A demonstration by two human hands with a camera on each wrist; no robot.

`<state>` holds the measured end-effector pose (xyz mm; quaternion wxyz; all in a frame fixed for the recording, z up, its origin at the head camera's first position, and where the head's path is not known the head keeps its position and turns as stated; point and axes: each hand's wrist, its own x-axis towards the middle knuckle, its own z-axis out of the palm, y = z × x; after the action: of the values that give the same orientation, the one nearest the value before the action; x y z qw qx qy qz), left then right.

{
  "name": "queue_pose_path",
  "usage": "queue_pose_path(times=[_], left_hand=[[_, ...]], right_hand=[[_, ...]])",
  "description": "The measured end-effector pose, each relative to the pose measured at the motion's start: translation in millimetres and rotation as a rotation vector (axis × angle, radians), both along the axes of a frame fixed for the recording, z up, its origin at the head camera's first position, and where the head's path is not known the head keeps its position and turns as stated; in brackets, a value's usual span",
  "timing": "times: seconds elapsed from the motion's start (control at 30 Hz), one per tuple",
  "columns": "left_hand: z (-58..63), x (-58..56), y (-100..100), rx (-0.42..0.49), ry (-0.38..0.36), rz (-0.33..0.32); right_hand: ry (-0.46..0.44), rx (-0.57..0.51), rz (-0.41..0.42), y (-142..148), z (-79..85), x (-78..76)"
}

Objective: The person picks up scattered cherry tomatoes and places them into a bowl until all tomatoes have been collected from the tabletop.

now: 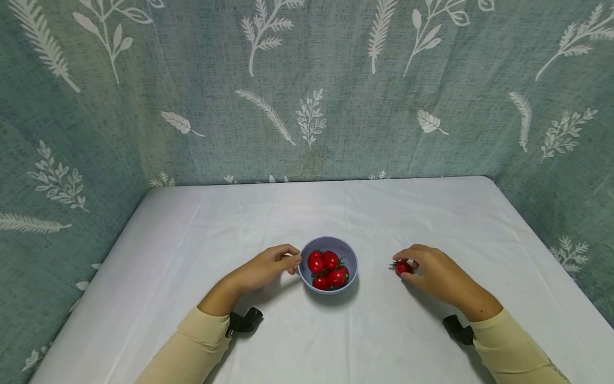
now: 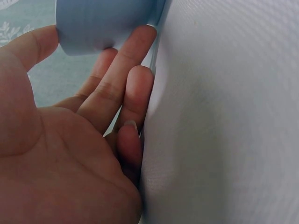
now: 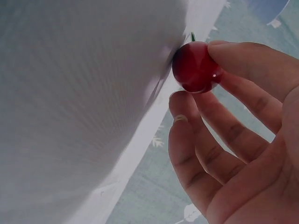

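Observation:
A blue-purple bowl (image 1: 352,272) stands on the white-covered table with several red cherry tomatoes (image 1: 331,260) inside. At the bowl's left side, my left hand (image 1: 266,269) touches the outer wall with its thumb and fingertips; the fingers are fairly straight in the left wrist view, where only part of the bowl (image 2: 100,23) shows. To the right of the bowl, my right hand (image 1: 434,274) pinches one more cherry tomato (image 1: 402,268) between thumb and fingers, low over the cloth. Its green stem tip shows in the right wrist view, above the round red tomato (image 3: 196,67).
The white cloth (image 1: 230,213) covers the table up to its back edge. A green curtain with white leaf prints (image 1: 307,64) hangs behind it and along both sides. Black wrist straps (image 1: 245,321) sit at both cuffs.

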<state>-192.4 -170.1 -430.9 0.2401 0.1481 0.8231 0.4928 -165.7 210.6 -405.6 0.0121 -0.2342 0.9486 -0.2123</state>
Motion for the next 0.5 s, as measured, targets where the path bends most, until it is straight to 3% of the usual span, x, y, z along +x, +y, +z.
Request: queue_pose_path(times=[0.5], left_hand=[[-0.2,-1.3,0.1,0.001,-0.005,-0.005]], right_hand=[[-0.018,0.007,0.005,-1.3,1.6,0.3]])
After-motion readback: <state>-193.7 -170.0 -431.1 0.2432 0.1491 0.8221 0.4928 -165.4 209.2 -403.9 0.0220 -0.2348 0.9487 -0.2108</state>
